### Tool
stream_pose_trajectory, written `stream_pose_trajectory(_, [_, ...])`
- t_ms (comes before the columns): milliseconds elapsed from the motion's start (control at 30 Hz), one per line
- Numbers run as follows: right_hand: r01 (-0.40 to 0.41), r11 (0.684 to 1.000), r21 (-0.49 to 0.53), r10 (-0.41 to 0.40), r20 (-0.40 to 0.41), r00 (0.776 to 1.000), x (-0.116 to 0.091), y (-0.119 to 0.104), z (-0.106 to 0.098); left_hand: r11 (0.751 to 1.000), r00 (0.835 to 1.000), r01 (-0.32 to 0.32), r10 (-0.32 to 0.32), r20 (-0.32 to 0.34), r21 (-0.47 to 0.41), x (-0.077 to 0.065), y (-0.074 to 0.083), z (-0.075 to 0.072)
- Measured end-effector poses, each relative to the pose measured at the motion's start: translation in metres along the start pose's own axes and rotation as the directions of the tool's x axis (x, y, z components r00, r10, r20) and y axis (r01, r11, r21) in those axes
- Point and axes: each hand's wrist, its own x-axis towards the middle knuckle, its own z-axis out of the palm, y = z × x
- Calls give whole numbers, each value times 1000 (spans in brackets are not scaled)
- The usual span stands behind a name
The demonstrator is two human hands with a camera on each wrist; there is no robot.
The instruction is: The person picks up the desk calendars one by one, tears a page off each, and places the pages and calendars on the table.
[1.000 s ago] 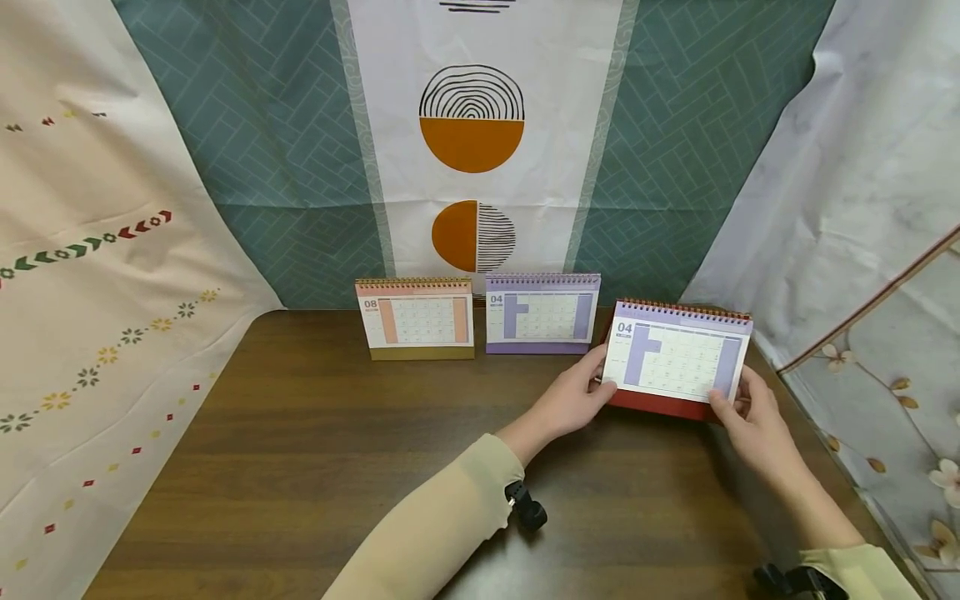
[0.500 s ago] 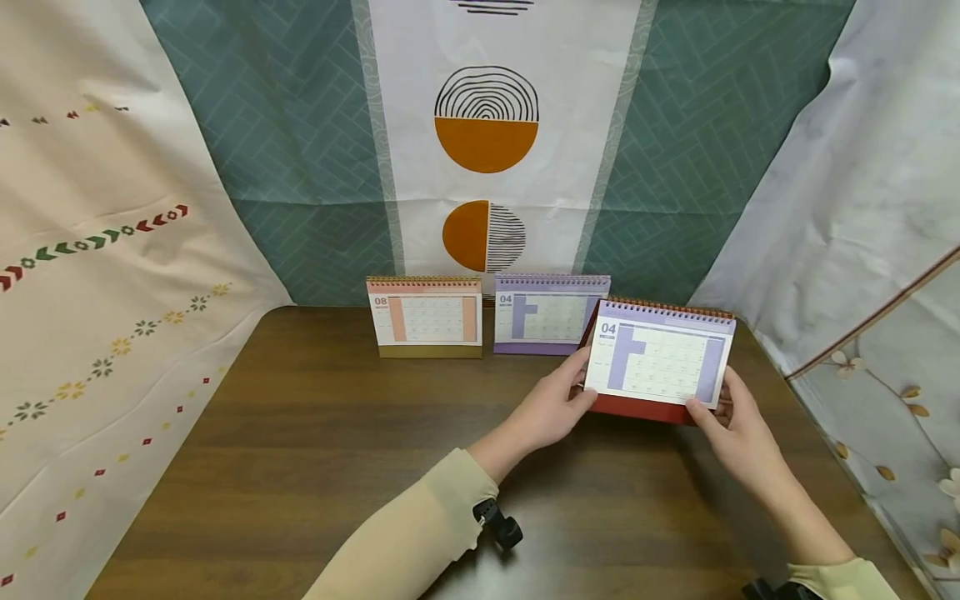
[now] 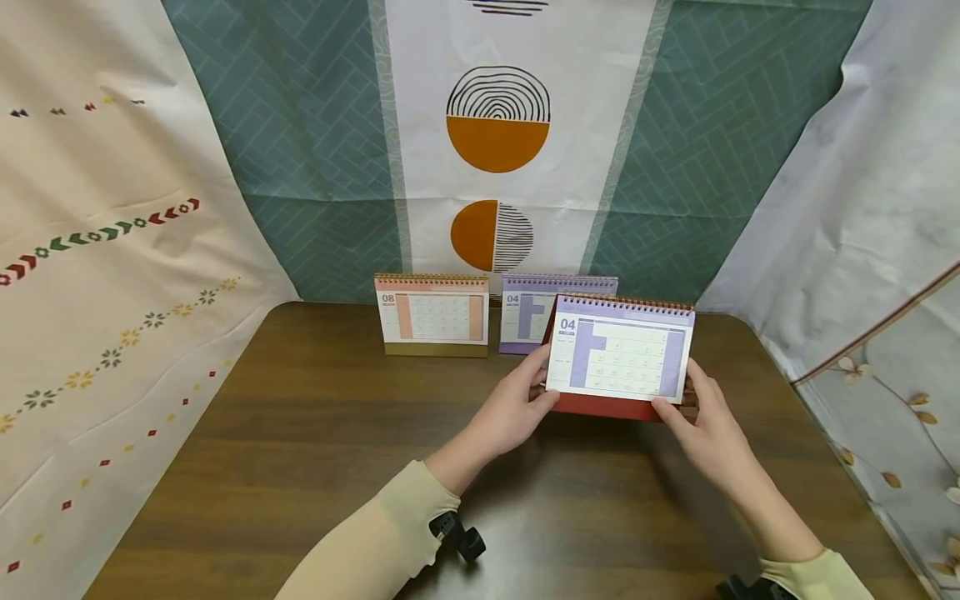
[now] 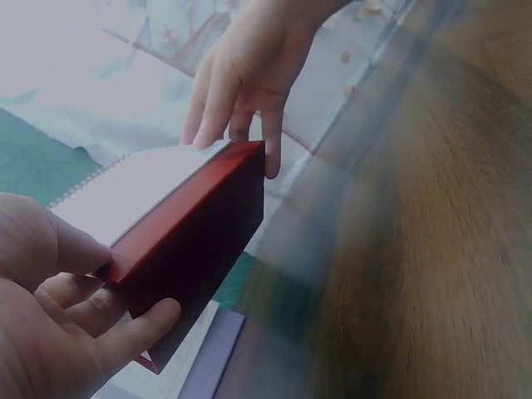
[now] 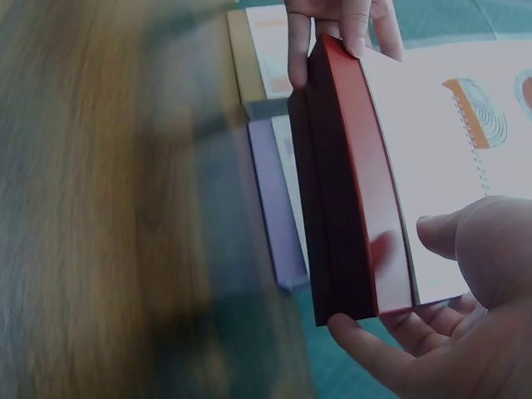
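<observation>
A red-based desk calendar (image 3: 618,354) with a purple-and-white page marked 04 is held up between both hands, its spiral binding on top. My left hand (image 3: 510,404) grips its left lower corner, thumb on the front. On the opposite side my right hand (image 3: 705,425) grips the right lower corner, thumb on the page. Both wrist views show the red base (image 4: 179,208) raised off the table, its underside dark. Behind it a purple desk calendar (image 3: 519,321) stands partly hidden. Left of that one stands a gold-based desk calendar (image 3: 435,317) with an orange-and-white page marked 08.
The brown wooden table (image 3: 315,450) ends at a green curtain (image 3: 315,167) with a white patterned panel (image 3: 498,42). Cream cloth (image 3: 112,250) hangs on the left, pale floral cloth (image 3: 862,208) on the right.
Both hands have carried the red-based calendar leftward, from the right of the purple calendar to in front of its right part. The head view has shifted slightly to the left.
</observation>
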Motion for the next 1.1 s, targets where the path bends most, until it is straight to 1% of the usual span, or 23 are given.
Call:
stream_pose_trajectory(233, [-7, 1000, 17, 7, 2, 1000, 7, -14, 14, 999, 999, 9, -10, -31, -41, -14, 4, -17])
stream_pose_trajectory(500, [-8, 998, 55, 7, 11, 1000, 14, -31, 28, 995, 997, 39, -45, -62, -96, -27, 8, -32])
stream_pose_trajectory(633, [-5, 999, 46, 5, 8, 1000, 18, -38, 36, 992, 996, 29, -38, -74, -122, -32, 5, -41])
stream_pose_trajectory(767, [-19, 999, 45, 18, 28, 999, 23, -44, 41, 986, 995, 22, -37, -89, -167, -37, 3, -50])
stream_pose_trajectory(933, [-36, 999, 37, 34, 65, 997, 32, -51, 49, 972, 986, 54, -88, -141, -230, -41, 4, -61])
stream_pose_trajectory(1100, [-22, 999, 32, 20, 54, 998, 41, -58, 57, 969, 973, 67, -116, -198, -240, -39, 4, -70])
